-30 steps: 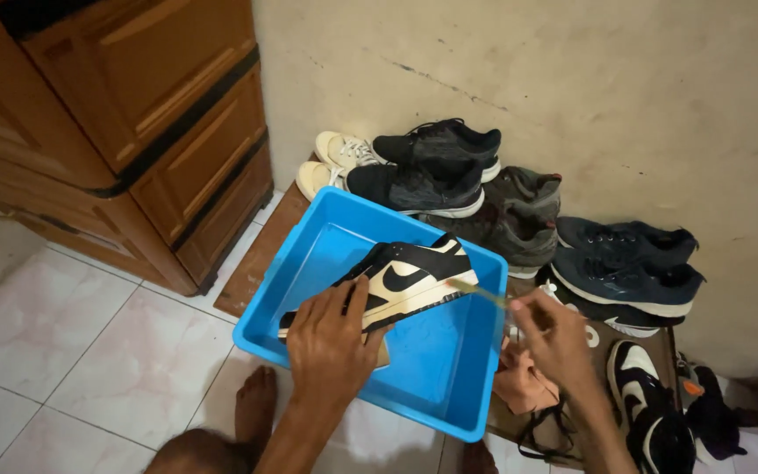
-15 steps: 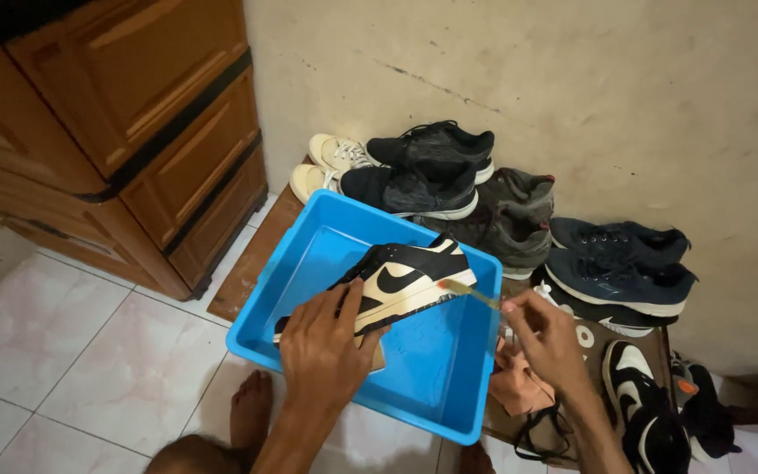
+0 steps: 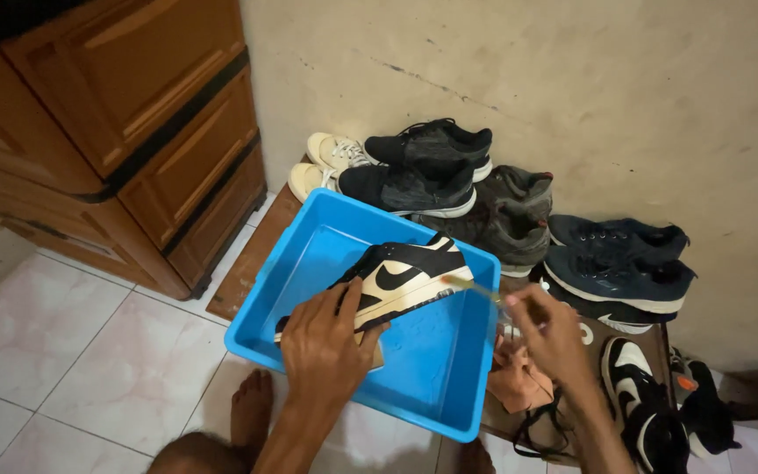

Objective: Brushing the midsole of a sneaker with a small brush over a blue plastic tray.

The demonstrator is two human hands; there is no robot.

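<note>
The black and cream low-top leather sneaker is gripped at its heel end by the left hand, the fingers curled closed over the upper and sole. A thin, pale toothbrush-like brush is pinched between the closed fingertips of the right hand, and its tip is laid against the toe end of the sneaker's cream midsole. The sneaker is held tilted on its side above the inside of the blue rectangular plastic tub, toe pointed toward the tub's far right corner. A dark curved emblem is seen on the cream side panel, with black overlays at toe and heel. Beyond the tub, against the wall, a row of dark sneakers is lined up. Just right of the tub, an orange cloth is crumpled below the right hand.
</note>
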